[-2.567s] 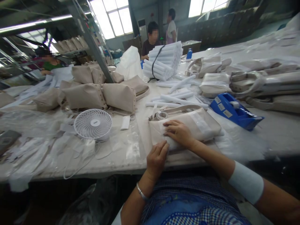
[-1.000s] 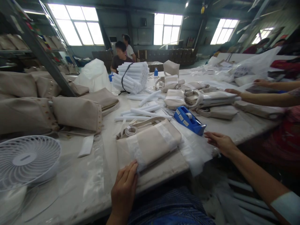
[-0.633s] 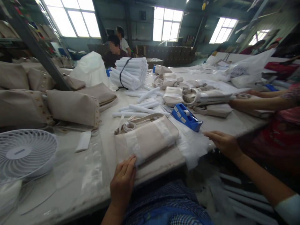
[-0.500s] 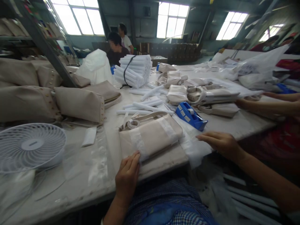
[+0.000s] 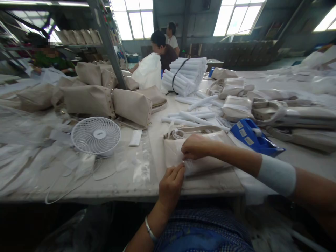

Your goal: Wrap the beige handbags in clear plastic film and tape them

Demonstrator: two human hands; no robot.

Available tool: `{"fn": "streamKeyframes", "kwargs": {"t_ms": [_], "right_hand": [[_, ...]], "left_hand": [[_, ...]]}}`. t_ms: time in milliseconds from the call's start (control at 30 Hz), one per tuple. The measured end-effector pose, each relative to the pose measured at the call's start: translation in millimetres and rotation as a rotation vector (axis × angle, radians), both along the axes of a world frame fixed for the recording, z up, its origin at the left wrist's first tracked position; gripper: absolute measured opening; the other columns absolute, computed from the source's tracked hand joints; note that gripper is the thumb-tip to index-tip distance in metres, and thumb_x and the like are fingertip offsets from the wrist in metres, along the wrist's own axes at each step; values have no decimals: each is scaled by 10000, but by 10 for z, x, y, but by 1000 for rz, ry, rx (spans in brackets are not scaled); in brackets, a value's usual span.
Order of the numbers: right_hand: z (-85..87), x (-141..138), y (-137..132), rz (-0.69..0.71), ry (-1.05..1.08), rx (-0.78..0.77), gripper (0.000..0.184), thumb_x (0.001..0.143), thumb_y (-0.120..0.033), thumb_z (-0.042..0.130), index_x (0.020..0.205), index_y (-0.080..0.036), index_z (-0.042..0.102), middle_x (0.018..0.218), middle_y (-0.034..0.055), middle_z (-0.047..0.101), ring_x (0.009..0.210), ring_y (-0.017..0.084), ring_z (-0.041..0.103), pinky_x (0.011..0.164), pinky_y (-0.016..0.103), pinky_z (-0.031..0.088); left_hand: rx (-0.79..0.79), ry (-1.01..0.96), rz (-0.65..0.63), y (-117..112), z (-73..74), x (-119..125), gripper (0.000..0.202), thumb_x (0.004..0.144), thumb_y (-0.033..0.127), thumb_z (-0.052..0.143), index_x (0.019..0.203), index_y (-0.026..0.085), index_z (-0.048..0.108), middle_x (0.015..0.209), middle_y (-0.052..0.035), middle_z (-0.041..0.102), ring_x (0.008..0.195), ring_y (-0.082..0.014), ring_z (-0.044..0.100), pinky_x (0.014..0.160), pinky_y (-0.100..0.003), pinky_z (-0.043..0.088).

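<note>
Right of the fan [image 5: 99, 134], left hand [image 5: 169, 183] and right hand [image 5: 196, 145] touched a wrapped bag [image 5: 210, 164]; I couldn't tell their grip. It seemed soft, slippery, best held underneath.

On our table [image 5: 225, 184], a wrapped bag [image 5: 172, 150] lies before us. To its left we have a fan [image 5: 96, 134], with piled bags [image 5: 89, 99] behind; to its right, a tape dispenser [image 5: 253, 137]. Beyond lie loose tubes [image 5: 194, 118], then a bundle [image 5: 185, 77].
</note>
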State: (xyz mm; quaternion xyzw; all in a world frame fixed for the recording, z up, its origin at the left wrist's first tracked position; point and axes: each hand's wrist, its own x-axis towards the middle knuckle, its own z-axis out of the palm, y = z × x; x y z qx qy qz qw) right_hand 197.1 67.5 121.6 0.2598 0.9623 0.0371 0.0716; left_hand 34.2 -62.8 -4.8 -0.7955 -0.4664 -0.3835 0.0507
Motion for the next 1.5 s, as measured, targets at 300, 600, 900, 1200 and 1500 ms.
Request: {"fn": "streamKeyframes", "kwargs": {"t_ms": [300, 600, 900, 1200, 1500], "right_hand": [[67, -283, 300, 121, -239, -42, 311, 810, -522, 744, 822, -218, 805, 687, 90, 733, 677, 234, 678, 569, 275, 360], [130, -428, 523, -8, -297, 18, 526, 727, -659, 758, 811, -140, 782, 794, 149, 745, 779, 287, 685, 664, 317, 424], [179, 169, 472, -601, 121, 48, 482, 991, -523, 466, 870, -152, 748, 852, 132, 745, 799, 245, 694, 643, 275, 435], [-715, 1037, -1013, -1201, 774, -1270, 761, 827, -828, 460, 852, -112, 715, 616, 96, 684, 424, 133, 588, 374, 196, 429], [-1087, 739, -1232, -1049, 2038, -1699, 533, 859, -464, 743, 1258, -164, 557, 1344, 154, 613, 1220, 262, 616, 1026, 398, 538]], "left_hand": [[-29, -5, 11, 23, -16, -5, 372, 891, 82, 606, 1246, 192, 622, 1267, -27, 694, 1025, -205, 633, 972, -348, 582], [-49, 3, 4, -19, 28, 3, 414, 863, 59, 627, 1250, 205, 612, 1248, -26, 703, 1055, -220, 635, 970, -371, 584], [-102, -111, -25, -74, 57, 25, 427, 869, 33, 581, 1254, 216, 613, 1251, -35, 696, 1096, -220, 619, 985, -384, 565], [-446, -626, 151, 234, 204, -199, 347, 914, 278, 561, 1248, 215, 633, 1454, -91, 545, 1373, -258, 467, 1173, -463, 355], [-468, -764, 83, 422, 100, 60, 742, 847, 364, 691, 1503, 214, 378, 1558, -116, 412, 1447, -278, 370, 1209, -438, 291]]}}
